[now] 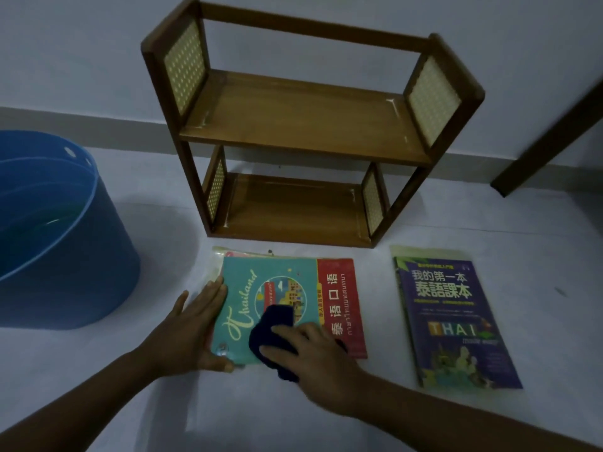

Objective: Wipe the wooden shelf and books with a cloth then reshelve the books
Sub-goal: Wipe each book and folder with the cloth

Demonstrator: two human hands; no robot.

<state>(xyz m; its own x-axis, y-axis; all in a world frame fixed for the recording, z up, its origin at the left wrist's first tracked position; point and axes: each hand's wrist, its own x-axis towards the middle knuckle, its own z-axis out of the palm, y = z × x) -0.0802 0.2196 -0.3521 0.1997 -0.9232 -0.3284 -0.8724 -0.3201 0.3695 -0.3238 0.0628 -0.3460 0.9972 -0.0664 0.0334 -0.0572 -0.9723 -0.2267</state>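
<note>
Glossy wooden shelf (pixel 303 125), soft dark cloth (pixel 272 327)

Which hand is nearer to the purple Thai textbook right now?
The right hand. It presses the dark cloth on the teal Thailand book, just left of the purple textbook, touching neither. The left hand rests on the teal book's far left edge.
</note>
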